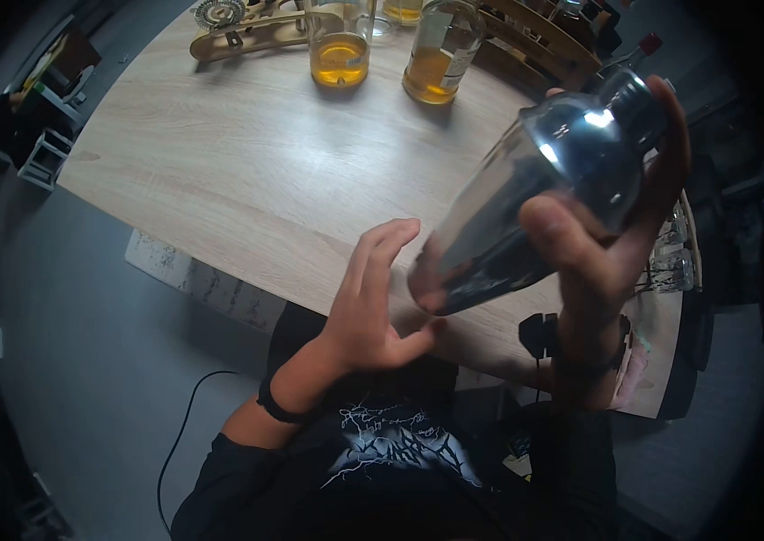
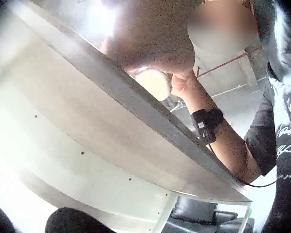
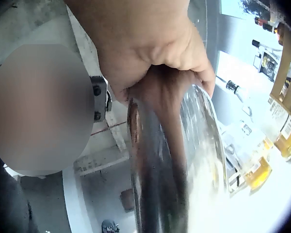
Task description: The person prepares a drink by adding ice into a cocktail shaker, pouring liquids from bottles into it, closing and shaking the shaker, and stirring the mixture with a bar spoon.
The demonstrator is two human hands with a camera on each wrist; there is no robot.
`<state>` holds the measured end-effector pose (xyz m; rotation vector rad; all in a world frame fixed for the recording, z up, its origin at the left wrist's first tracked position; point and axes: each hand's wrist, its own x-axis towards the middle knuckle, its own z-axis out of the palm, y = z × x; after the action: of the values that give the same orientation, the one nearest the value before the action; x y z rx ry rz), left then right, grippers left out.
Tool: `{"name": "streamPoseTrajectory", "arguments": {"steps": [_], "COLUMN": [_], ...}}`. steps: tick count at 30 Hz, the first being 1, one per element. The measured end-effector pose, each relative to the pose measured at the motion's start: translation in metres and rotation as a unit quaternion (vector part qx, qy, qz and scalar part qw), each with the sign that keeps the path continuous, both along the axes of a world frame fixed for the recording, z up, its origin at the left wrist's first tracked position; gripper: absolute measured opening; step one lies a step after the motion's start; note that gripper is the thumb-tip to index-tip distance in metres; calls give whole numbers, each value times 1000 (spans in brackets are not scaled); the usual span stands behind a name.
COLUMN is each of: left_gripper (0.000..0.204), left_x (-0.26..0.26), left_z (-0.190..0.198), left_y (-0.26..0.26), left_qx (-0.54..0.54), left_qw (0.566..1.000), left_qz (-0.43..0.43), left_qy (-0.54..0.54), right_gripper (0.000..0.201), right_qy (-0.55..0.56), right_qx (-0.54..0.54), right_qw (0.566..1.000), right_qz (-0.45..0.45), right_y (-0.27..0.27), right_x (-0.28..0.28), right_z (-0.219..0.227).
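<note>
A shiny metal cocktail shaker (image 1: 499, 225) is tilted over the table's near edge, its capped top up to the right and its base toward the left hand. The right hand (image 1: 603, 257) grips it around the shoulder, thumb on the near side and a finger reaching up along the cap. In the right wrist view, the fingers wrap the upper end of the shaker (image 3: 160, 170). Just left of the base, the left hand (image 1: 359, 311) is held with fingers extended and thumb apart, holding nothing.
On the pale wooden table (image 1: 220, 135) stand a glass (image 1: 340, 54) with amber liquid and a bottle (image 1: 441, 59) at the back. A wooden stand (image 1: 247, 41) lies back left, a wooden rack (image 1: 544, 36) back right. Glassware (image 1: 671, 270) sits at the right edge.
</note>
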<state>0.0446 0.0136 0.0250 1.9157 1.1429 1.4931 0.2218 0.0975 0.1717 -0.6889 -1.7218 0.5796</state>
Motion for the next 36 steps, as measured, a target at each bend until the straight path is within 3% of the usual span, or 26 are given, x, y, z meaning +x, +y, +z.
{"name": "streamPoseTrajectory", "arguments": {"steps": [3, 5, 6, 7, 11, 13, 14, 15, 16, 17, 18, 19, 20, 22, 23, 25, 27, 29, 36], "left_gripper": [96, 95, 92, 92, 85, 90, 97, 97, 98, 100, 106, 106, 110, 116, 116, 112, 109, 107, 104], "left_x": [21, 30, 28, 28, 21, 9, 2, -4, -10, -13, -12, -13, -16, -22, -20, -15, -17, -14, -18], "left_z": [10, 12, 14, 14, 16, 25, 22, 21, 21, 21, 12, 8, 4, 2, 2, 5, 1, -2, -5], "left_y": [-4, -5, 1, 2, 2, 0, 1, 1, 0, 0, -1, -4, -7, -8, -7, -5, -2, -1, -3], "left_qx": [30, 27, 101, 102, 29, -41, -80, -80, -79, -78, -74, -75, -144, -228, -228, -207, -191, -191, -221], "left_qw": [999, 990, 977, 976, 993, 995, 987, 987, 987, 986, 988, 988, 979, 958, 958, 953, 967, 954, 960], "left_qz": [20, 124, 180, 182, 114, -15, -70, -69, -93, -117, -108, -110, -102, -85, -87, -12, -3, -9, -10], "left_qy": [-28, -55, 57, 57, -15, -88, -123, -123, -106, -88, -76, -77, -106, -150, -149, -223, -168, -229, -170], "right_gripper": [113, 117, 118, 120, 126, 127, 129, 130, 129, 119, 119, 107, 95, 86, 84, 85, 88, 93, 95], "right_qy": [32, 19, 15, 11, 12, -19, 23, 65, 37, 62, 61, 59, 55, 101, 115, 114, 98, 119, -21], "right_qx": [20, 39, 45, 52, 79, 67, 53, 38, 50, 40, 39, 42, 45, -39, -107, -150, -177, -241, -268], "right_qw": [999, 998, 998, 997, 996, 996, 996, 994, 993, 981, 981, 991, 997, 991, 983, 979, 976, 950, 956], "right_qz": [34, 39, 46, 53, 45, 52, 67, 82, 96, 182, 182, 112, 42, 79, 98, 79, 86, 159, 116], "right_y": [-9, -12, -15, -16, -16, -17, -18, -19, -17, -14, -12, -9, -5, 14, 16, 21, 28, 34, 49], "right_x": [-13, -14, -15, -16, -15, -6, -7, -8, 5, 6, 8, 10, 13, 13, 8, -3, -7, -8, -10], "right_z": [-13, -14, -14, -15, -12, -11, -8, -7, -8, -8, -7, -4, -2, -5, -4, -9, -18, -23, -55]}}
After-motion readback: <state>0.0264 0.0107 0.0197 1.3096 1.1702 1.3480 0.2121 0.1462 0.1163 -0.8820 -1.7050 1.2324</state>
